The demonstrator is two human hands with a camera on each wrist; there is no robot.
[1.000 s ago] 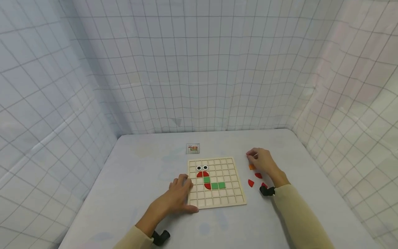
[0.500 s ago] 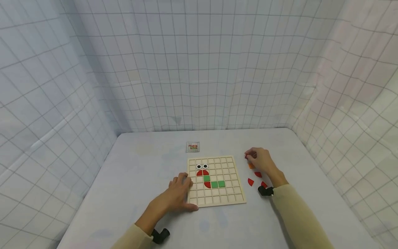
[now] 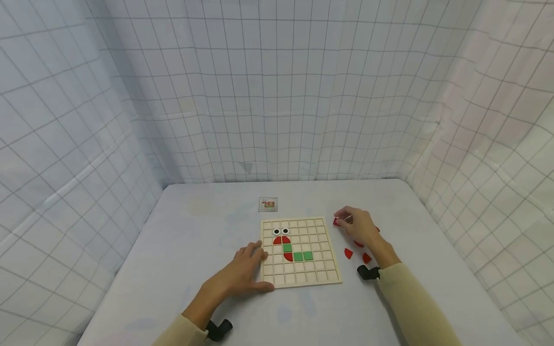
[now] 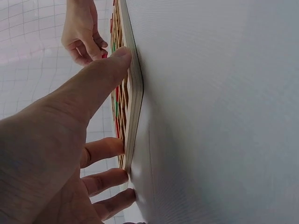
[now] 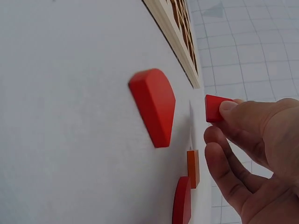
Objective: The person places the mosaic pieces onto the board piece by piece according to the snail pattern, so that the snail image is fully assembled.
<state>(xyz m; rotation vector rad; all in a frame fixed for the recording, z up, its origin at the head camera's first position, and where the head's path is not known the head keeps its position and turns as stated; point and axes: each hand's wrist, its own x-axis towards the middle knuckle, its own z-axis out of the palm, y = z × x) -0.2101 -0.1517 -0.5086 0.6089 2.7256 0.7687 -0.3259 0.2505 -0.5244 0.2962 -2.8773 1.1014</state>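
My right hand [image 3: 362,229] pinches a small red tile [image 5: 213,108] between thumb and fingers, just right of the board's far right corner. A wooden grid board [image 3: 305,277] lies in the middle of the table. Set in its squares are two eye tiles [image 3: 277,231], several red quarter-round tiles [image 3: 288,257] and several green square tiles [image 3: 298,256]. At the board's near left corner is my left hand [image 3: 244,270]: fingertips touch the left edge, and the thumb [image 4: 122,52] lies at the front edge.
Loose red quarter-round tiles [image 3: 348,253] lie right of the board, partly behind my right hand and wrist. An orange tile [image 5: 193,169] lies among them. A small picture card [image 3: 268,204] rests beyond the board. Gridded white curtains [image 3: 277,96] enclose the table's back and sides.
My right hand has moved left toward the board with the red tile, away from the loose tiles. The left hand stays at the board's corner.
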